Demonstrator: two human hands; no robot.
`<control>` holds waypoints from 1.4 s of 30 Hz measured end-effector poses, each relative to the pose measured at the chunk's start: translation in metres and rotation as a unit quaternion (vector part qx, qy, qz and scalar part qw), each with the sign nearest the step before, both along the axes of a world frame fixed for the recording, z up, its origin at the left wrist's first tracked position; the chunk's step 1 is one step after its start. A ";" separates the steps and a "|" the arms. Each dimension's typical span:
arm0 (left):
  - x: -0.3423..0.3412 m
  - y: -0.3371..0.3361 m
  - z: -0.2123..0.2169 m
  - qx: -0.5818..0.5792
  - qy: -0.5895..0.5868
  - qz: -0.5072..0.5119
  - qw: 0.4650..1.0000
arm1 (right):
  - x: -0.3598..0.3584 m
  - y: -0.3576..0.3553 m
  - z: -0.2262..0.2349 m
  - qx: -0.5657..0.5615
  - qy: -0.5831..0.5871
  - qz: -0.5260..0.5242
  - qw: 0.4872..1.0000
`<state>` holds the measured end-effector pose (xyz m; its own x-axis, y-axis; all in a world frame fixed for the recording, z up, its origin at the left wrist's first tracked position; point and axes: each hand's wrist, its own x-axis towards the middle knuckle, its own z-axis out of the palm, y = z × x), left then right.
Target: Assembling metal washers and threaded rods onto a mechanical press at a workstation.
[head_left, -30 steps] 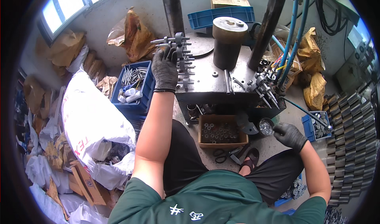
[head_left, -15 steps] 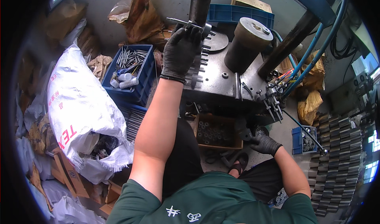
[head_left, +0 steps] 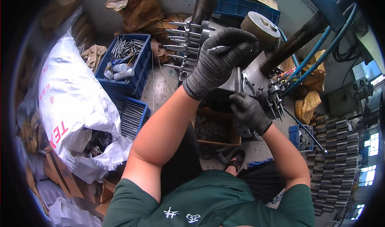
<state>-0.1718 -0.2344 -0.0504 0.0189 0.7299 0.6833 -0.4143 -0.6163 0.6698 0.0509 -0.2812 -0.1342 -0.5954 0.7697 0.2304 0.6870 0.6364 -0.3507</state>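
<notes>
The left hand (head_left: 218,60), in a dark knit glove, is closed around a slim grey metal pin (head_left: 218,49) whose pointed end pokes out between the fingers, right in front of the grey press machine (head_left: 250,72). Just below it the gloved right hand (head_left: 249,111) curls closed against the machine's front; what it grips I cannot tell. Left of the machine a rack of pins (head_left: 182,42) juts out sideways. Farther left stand a blue crate (head_left: 141,72) of metal rods and a white sack (head_left: 72,94). Below the machine a cardboard box (head_left: 214,128) of small parts sits on the concrete floor (head_left: 160,88).

Even daylight, dark fisheye rim, bent edges, sharp centre.
</notes>
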 end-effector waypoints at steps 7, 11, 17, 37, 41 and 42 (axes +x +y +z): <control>0.014 0.019 -0.020 -0.096 0.024 0.047 0.994 | -0.022 0.130 -0.018 0.118 -0.173 -0.121 0.970; 0.010 0.030 -0.023 -0.084 0.101 0.130 0.983 | -0.042 0.139 -0.019 0.069 -0.276 -0.150 0.947; 0.005 0.047 -0.047 -0.140 0.157 0.122 0.970 | -0.024 0.117 -0.029 0.095 0.023 -0.159 0.982; 0.062 0.067 -0.093 -0.212 0.470 0.060 0.855 | 0.081 0.229 0.133 0.123 0.228 -0.278 0.925; 0.057 0.062 -0.086 -0.200 0.509 0.058 0.835 | 0.071 0.230 0.133 0.136 0.140 -0.314 0.929; 0.056 0.060 -0.084 -0.169 0.529 0.099 0.825 | 0.069 0.230 0.133 0.147 0.117 -0.315 0.930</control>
